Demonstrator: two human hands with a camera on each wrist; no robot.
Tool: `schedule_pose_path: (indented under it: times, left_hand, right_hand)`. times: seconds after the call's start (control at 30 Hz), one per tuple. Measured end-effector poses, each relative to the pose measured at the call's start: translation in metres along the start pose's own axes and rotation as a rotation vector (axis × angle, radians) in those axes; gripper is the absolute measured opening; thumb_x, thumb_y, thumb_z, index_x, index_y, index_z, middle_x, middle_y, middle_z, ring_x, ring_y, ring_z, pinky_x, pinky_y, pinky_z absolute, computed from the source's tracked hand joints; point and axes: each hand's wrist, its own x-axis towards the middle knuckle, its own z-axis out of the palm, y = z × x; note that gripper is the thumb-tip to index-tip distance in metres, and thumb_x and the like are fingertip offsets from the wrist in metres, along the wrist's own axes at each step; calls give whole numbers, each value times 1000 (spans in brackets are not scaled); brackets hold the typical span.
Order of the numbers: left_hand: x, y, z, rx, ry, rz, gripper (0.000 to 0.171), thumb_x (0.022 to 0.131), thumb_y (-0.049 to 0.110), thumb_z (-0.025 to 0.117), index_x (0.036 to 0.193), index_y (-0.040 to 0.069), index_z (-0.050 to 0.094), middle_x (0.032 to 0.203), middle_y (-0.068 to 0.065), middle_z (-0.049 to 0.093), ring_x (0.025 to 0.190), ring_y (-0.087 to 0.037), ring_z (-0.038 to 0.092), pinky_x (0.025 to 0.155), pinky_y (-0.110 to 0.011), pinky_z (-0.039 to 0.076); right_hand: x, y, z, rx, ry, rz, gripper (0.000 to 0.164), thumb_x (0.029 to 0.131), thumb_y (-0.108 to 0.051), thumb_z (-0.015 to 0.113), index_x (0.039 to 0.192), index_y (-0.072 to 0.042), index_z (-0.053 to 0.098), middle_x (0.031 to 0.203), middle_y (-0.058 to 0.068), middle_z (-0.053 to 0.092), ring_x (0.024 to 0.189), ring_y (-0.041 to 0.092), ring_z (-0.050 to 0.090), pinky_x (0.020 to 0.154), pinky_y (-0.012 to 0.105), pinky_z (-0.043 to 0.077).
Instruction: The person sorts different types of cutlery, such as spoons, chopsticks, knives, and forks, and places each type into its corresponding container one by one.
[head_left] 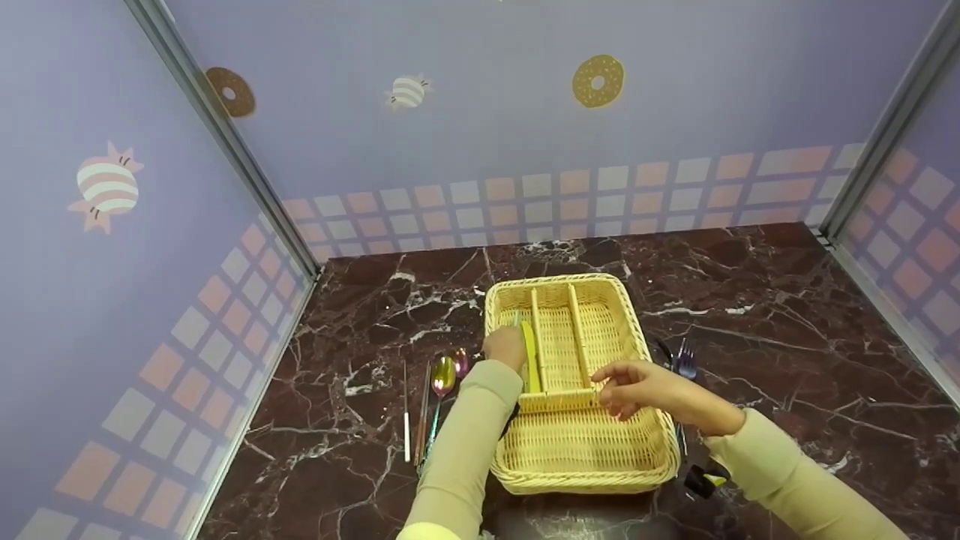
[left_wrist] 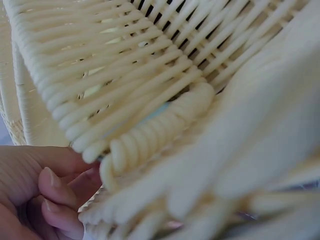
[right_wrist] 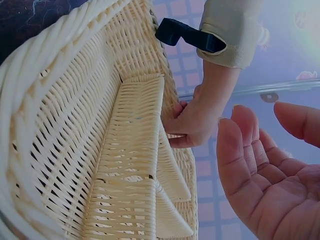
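Note:
A pale wicker cutlery basket (head_left: 585, 480) lies on the dark marble surface, with three long compartments at the back and a wide one in front. My left hand (head_left: 506, 346) reaches down into the left compartment; its curled fingers (left_wrist: 60, 192) show beside a woven divider, and I cannot tell whether they grip anything. Just beyond it a slim teal piece (head_left: 517, 318) shows, and a yellow-green strip (head_left: 531, 356) leans along the divider. My right hand (head_left: 637, 386) hovers over the basket's right side near the cross divider, fingers loosely bent, palm (right_wrist: 285, 200) bare.
Left of the basket lie a gold-bowled spoon (head_left: 443, 376), a pinkish spoon (head_left: 460, 363), a thin white-ended stick (head_left: 406, 435) and brown chopsticks (head_left: 422, 420). A fork (head_left: 685, 361) lies to the right. Patterned panels (head_left: 525, 112) enclose the back and sides.

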Motion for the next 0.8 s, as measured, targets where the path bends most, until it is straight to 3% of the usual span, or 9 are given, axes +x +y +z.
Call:
schedule_pose_path:
  times: [0.03,0.13,0.27,0.3,0.43,0.5,0.57,0.67,0.8]
  left_hand:
    - [2,-2,8,1,55,21,20,88,12,51,83,13,70,78,-8,68,66,-25,65,47,-45,50]
    - [-13,-4,-12,-42,42,48,16,84,7,54,78,11,68,76,-8,67,64,-24,63,46,-42,49]
    - [-54,-3,-80,-189,-124,23,10,85,4,58,80,5,66,84,-12,67,68,-22,62,54,-37,51]
    - [-57,-4,-87,-225,-139,21,10,85,4,58,78,5,66,82,-12,66,67,-22,61,54,-36,50]
    - [-85,-9,-134,-385,-132,52,19,87,-2,53,68,4,56,68,-9,56,54,-15,45,50,-29,41]
    - [-89,-13,-144,-430,-108,83,23,86,-5,49,65,4,51,63,-8,50,52,-15,39,49,-28,38]
    - [-89,-17,-152,-440,-44,133,21,84,-8,47,65,3,50,62,-9,50,51,-17,40,49,-29,38]
    - [-88,-26,-156,-402,138,235,12,81,-6,48,79,0,59,72,-15,62,60,-26,58,52,-35,48]
    - [-106,-41,-170,-428,378,340,23,83,-3,50,103,0,62,89,-18,67,73,-34,64,58,-42,51]
  right_hand:
    - [0,0,0,3,-1,2,47,88,-17,59,122,12,43,90,12,62,73,19,61,70,36,54]
    - [-2,1,-1,17,7,11,47,88,-17,59,122,12,44,91,14,62,72,18,61,70,35,54]
    - [-4,3,-3,7,18,5,46,87,-15,60,121,12,44,92,15,62,73,20,62,72,38,54]
    - [-4,3,-3,4,21,4,46,87,-15,60,121,12,44,92,15,63,74,21,62,72,37,54]
    - [-5,1,-7,12,33,10,47,86,-16,61,121,11,44,90,9,63,74,19,62,72,35,54]
    - [-6,0,-10,27,46,6,46,87,-15,61,120,11,44,89,6,63,74,18,63,72,35,54]
    - [-10,0,-16,41,61,-18,44,87,-14,60,120,10,45,90,4,63,75,17,63,73,35,54]
    - [-18,2,-27,81,92,-65,36,88,-11,58,119,5,48,92,2,63,78,16,63,73,33,54]
    - [-32,9,-45,165,163,-126,22,90,-5,54,111,-8,55,91,-1,65,78,15,64,72,30,54]
